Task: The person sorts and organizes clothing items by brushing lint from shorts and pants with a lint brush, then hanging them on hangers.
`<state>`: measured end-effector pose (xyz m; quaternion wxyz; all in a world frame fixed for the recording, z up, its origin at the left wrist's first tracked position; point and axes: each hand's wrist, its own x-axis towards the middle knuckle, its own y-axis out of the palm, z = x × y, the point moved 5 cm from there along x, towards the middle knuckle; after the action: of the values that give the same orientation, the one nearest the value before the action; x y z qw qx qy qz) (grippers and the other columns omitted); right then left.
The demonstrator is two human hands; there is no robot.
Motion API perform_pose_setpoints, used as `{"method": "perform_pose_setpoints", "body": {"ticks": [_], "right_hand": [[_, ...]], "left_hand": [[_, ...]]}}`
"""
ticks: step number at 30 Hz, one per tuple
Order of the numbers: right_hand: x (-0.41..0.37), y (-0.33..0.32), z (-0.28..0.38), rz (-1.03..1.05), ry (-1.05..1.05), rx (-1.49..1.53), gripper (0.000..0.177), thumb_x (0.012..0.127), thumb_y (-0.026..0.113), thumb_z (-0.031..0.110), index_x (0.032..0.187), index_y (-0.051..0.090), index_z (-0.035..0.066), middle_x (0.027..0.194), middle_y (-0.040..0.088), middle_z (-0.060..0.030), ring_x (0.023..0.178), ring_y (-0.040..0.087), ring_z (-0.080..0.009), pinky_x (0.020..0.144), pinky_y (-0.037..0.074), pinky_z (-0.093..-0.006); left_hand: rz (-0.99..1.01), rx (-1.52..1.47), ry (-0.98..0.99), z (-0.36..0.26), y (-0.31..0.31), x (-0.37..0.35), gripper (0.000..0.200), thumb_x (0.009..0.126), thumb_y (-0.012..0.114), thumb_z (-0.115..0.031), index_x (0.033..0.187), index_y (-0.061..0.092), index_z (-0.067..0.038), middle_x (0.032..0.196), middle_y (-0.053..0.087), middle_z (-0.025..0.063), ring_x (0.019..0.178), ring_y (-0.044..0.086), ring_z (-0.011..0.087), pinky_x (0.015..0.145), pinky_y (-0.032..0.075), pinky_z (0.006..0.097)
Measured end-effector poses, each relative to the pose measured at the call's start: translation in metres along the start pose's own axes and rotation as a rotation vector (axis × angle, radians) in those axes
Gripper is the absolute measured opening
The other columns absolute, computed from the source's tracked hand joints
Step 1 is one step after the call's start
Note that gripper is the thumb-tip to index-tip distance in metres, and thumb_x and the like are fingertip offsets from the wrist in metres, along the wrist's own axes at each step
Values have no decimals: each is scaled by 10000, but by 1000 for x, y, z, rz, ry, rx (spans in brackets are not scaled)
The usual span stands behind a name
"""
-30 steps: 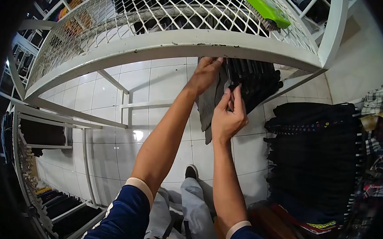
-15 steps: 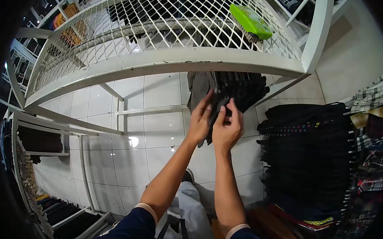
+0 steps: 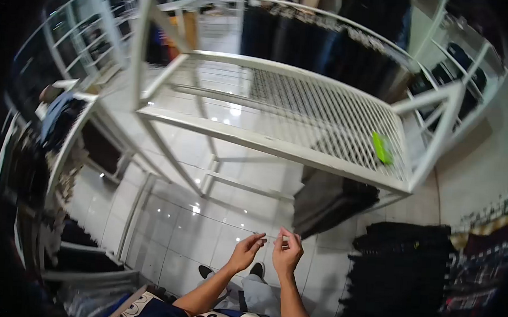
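My left hand [image 3: 247, 252] is over the white tiled floor, its fingers half stretched and slightly apart, and I see nothing in it. Beside it, my right hand [image 3: 288, 252] is closed, thumb and fingers pinched together; whatever they hold, if anything, is too small to make out. Just beyond my right hand, folded dark garments [image 3: 334, 203] hang under the white metal rack [image 3: 255, 140], apart from my fingers. A bright green brush [image 3: 382, 148] lies on the rack's mesh top, near its right end.
A tall stack of black clothes [image 3: 396, 278] stands at the right, with checked shirts [image 3: 476, 270] past it. Shelving with folded clothes [image 3: 63, 116] runs along the left. More dark clothes [image 3: 321, 42] hang behind the rack.
Both hands have left the dark hanging garments and drawn back toward my body. My view has tilted up and turned, showing more of the rack and the room behind it.
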<state>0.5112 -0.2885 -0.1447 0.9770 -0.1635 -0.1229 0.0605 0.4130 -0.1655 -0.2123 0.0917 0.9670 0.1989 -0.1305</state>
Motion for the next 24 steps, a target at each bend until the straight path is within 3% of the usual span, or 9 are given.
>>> {"method": "perform_pose_setpoints", "body": {"ticks": [6,13,17,19,24], "right_hand": [[-35,126,117,548,-210,87,163,922,696,72,1070,760,57,929,685,-120,657,664,-218,578,547,-316],[-107,237,256,789,-350,250,149,950,676,62,1075,752,29,928,684,-109,675,723,-198,606,563,-292],[-164,297,300,947,-356,375,170,970,658,54,1106,746,3,984,698,-98,708,737,-173,622,570,-282],[-192,328,318,1045,-349,393,174,969,658,46,1112,746,3,990,697,-101,729,742,-167,631,572,-271],[-260,398,370,1304,-411,522,163,956,668,21,1092,755,-3,972,704,-109,729,741,-163,615,573,-257]], "left_hand": [[-311,-24,125,-35,-161,-72,413,1081,558,-198,1419,557,39,1277,684,145,1164,652,214,1030,516,346],[-762,-47,361,-117,-330,-202,356,1069,557,-162,1367,605,29,1221,717,136,1110,677,180,994,530,318],[-946,-84,500,-135,-390,-271,329,1067,554,-133,1345,616,32,1222,711,135,1127,673,175,1009,533,316],[-1016,-107,504,-140,-411,-306,309,1065,557,-101,1340,619,26,1218,696,131,1137,664,191,1024,538,345],[-1285,-12,559,-154,-468,-399,304,1060,568,-91,1335,622,25,1174,710,103,1109,662,160,1011,524,313]]}}
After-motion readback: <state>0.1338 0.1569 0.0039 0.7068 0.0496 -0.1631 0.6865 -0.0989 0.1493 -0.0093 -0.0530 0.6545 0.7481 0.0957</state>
